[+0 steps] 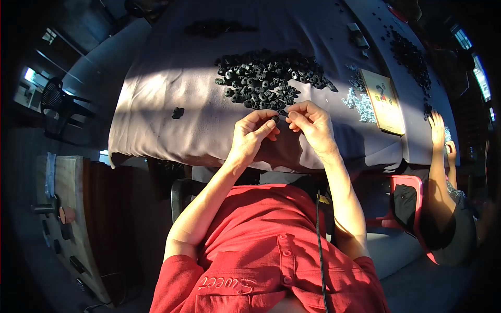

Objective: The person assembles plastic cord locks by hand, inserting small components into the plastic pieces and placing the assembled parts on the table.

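Note:
My left hand (250,136) pinches a small black plastic piece (275,119) between thumb and fingertips. Close beside it, my right hand (314,128) has thumb and forefinger pressed together; whatever sits between them is too small to make out. Both hands are over the near part of the cloth-covered table (203,141). Just beyond my fingertips spreads a large pile of similar black pieces (261,78), ring-like or hollow in shape. One or a few black pieces (178,112) lie apart on the left.
To the right are shiny small metal-looking parts (359,104) and a flat box or book (383,101). Another person's hands (438,130) work at the far right, near more black pieces (409,55). A darker heap (216,27) lies at the back. A wooden cabinet (68,208) stands left.

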Demonstrator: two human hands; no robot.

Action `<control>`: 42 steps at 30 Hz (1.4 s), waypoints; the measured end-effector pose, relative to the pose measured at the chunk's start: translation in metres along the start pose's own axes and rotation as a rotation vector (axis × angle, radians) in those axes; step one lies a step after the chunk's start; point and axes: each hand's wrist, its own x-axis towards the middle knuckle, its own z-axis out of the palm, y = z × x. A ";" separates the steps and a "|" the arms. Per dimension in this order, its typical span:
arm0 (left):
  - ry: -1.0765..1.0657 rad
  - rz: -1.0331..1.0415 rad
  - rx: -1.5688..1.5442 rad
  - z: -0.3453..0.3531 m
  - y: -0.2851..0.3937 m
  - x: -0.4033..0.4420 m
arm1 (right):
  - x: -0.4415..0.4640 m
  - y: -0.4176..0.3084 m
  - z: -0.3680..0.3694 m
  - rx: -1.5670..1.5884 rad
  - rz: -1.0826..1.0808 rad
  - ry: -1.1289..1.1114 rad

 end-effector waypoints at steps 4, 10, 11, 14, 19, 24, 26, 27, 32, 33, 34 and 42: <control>0.018 -0.005 0.007 0.002 0.003 -0.002 | -0.003 -0.004 0.009 0.000 0.015 0.016; 0.017 -0.011 -0.004 0.002 0.002 -0.001 | -0.002 0.001 0.009 -0.025 -0.004 -0.012; 0.014 -0.010 -0.002 0.001 0.002 -0.001 | -0.002 0.003 0.010 -0.030 -0.003 -0.018; 0.018 -0.039 0.028 0.001 0.004 -0.001 | -0.002 0.005 0.010 -0.040 -0.028 -0.029; 0.091 -0.021 -0.084 0.004 0.005 -0.001 | -0.002 0.003 0.011 0.014 0.006 -0.050; 0.066 -0.030 -0.097 0.003 0.005 -0.002 | -0.002 0.000 0.007 0.179 0.062 -0.109; 0.061 -0.019 -0.062 0.004 0.006 -0.003 | -0.001 0.002 0.005 0.217 0.089 -0.142; 0.062 -0.011 -0.064 0.004 0.005 -0.003 | -0.001 0.002 0.006 0.205 0.085 -0.137; 0.069 0.023 -0.022 0.001 0.001 -0.003 | -0.002 0.010 0.012 0.188 0.036 -0.093; 0.075 0.032 0.005 0.001 0.001 -0.004 | -0.002 0.011 0.014 0.172 0.032 -0.083; 0.079 0.041 0.032 0.001 0.002 -0.005 | -0.002 0.012 0.015 0.156 0.027 -0.073; 0.127 0.088 0.141 0.006 -0.002 -0.006 | -0.004 0.017 0.023 -0.012 -0.116 0.037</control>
